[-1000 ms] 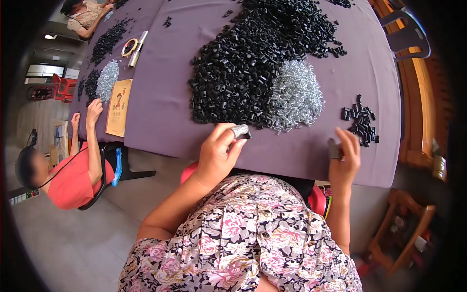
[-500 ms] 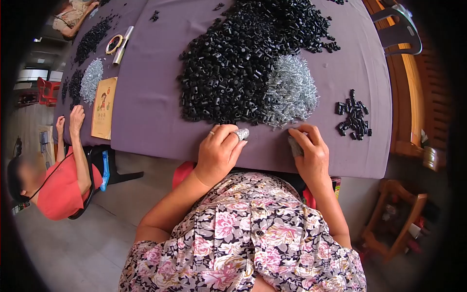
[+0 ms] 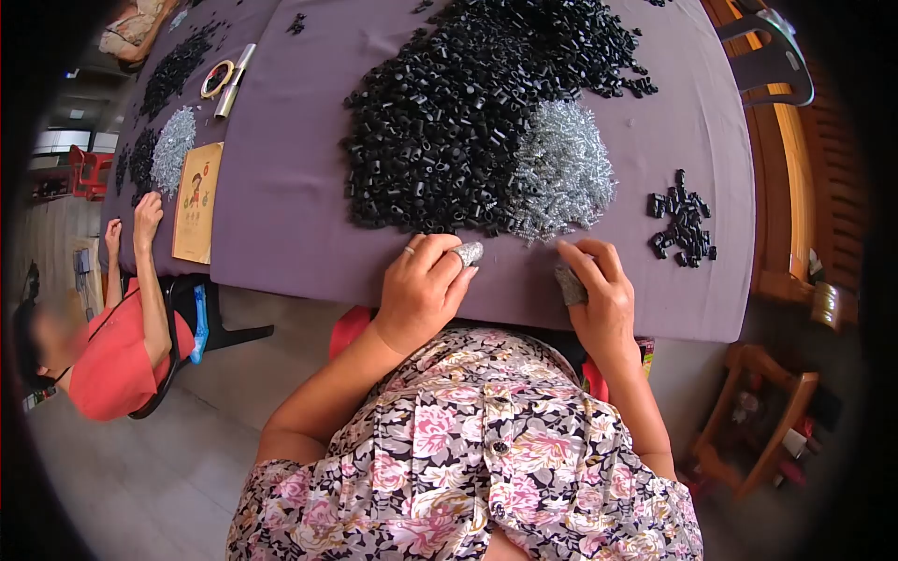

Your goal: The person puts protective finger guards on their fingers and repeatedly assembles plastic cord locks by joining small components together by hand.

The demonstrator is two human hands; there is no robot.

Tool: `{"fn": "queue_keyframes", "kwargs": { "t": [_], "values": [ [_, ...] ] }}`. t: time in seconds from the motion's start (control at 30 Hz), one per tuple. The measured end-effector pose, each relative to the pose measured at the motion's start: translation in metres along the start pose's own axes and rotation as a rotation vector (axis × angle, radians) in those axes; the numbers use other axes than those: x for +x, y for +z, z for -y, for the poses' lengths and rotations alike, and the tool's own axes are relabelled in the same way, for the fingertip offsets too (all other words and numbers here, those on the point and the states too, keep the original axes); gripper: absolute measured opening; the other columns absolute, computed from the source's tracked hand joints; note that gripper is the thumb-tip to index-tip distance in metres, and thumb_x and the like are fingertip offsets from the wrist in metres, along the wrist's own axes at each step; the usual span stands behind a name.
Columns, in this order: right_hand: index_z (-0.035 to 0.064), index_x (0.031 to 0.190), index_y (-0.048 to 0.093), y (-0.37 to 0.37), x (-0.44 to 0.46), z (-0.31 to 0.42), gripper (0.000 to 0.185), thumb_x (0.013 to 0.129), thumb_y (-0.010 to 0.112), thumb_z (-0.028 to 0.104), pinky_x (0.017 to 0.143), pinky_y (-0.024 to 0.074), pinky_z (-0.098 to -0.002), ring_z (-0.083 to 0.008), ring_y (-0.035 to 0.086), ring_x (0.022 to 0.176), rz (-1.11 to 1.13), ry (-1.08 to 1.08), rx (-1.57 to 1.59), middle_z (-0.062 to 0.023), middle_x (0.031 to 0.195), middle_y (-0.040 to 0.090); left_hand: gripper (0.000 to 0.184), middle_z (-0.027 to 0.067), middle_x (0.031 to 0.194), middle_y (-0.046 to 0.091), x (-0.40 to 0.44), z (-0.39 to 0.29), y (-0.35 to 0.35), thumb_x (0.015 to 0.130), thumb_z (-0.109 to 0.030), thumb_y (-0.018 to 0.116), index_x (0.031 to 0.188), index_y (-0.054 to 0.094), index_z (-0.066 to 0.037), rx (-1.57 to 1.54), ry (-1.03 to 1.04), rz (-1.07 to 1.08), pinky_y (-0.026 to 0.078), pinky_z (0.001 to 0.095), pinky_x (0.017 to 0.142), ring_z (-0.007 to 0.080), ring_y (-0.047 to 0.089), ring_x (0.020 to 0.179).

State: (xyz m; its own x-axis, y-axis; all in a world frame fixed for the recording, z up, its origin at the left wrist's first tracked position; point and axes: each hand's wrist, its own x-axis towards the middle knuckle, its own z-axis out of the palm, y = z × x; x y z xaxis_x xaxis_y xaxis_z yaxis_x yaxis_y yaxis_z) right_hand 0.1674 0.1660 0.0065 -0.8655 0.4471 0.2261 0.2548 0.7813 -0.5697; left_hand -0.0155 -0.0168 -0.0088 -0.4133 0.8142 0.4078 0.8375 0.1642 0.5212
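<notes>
Head view: booklet (image 3: 196, 208) lies left of black pieces (image 3: 435, 140).

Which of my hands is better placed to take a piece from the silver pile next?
Probably your right hand: it sits right by the near edge of the silver pile, while your left hand is nearer the black pile.

Your head camera, facing forward and steeply down over the table (image 3: 290, 140)
It looks from above your patterned shirt (image 3: 449, 439), which fills the bottom of the view, with your left hand (image 3: 421, 285) and right hand (image 3: 601, 297) close by near the middle; the wide, fisheye-like sweep also takes in a seated co-worker (image 3: 122, 360) on the left and a chair (image 3: 784, 61) at upper right
</notes>
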Motion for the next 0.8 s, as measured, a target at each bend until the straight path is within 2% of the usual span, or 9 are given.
{"fn": "queue_keyframes", "kwargs": {
  "t": [0.57,0.67,0.8],
  "values": [
    [0.0071,0.117,0.068,-0.001,0.008,0.003,0.06,0.06,0.068,-0.011,0.079,0.0562,-0.043,-0.0337,0.067,0.097,-0.02,0.065,0.028,-0.0102,0.115,0.06,0.02,0.0118,0.103,0.062,0.002,-0.001,-0.005,0.08,-0.005,0.079,0.093,0.065,0.001,0.02,0.005,0.082,0.052,0.041,0.075,0.0319,0.063,0.087],
    [0.0075,0.116,0.068,0.004,0.007,-0.001,0.059,0.06,0.068,-0.011,0.078,0.0563,-0.0425,-0.0337,0.067,0.096,-0.018,-0.007,-0.007,-0.0099,0.114,0.061,0.02,0.0121,0.103,0.062,-0.002,-0.001,-0.004,0.081,-0.006,0.079,0.093,0.065,0.001,0.034,0.014,0.085,0.052,0.041,0.074,0.0316,0.063,0.086],
    [0.0068,0.116,0.068,0.0,0.009,0.002,0.057,0.062,0.067,-0.01,0.078,0.0561,-0.0424,-0.034,0.067,0.094,-0.012,0.025,0.01,-0.0101,0.112,0.061,0.02,0.0122,0.103,0.062,0.003,-0.006,-0.013,0.082,-0.006,0.078,0.094,0.065,0.001,0.028,0.029,0.127,0.052,0.0407,0.074,0.0315,0.063,0.086]
  ]
}}
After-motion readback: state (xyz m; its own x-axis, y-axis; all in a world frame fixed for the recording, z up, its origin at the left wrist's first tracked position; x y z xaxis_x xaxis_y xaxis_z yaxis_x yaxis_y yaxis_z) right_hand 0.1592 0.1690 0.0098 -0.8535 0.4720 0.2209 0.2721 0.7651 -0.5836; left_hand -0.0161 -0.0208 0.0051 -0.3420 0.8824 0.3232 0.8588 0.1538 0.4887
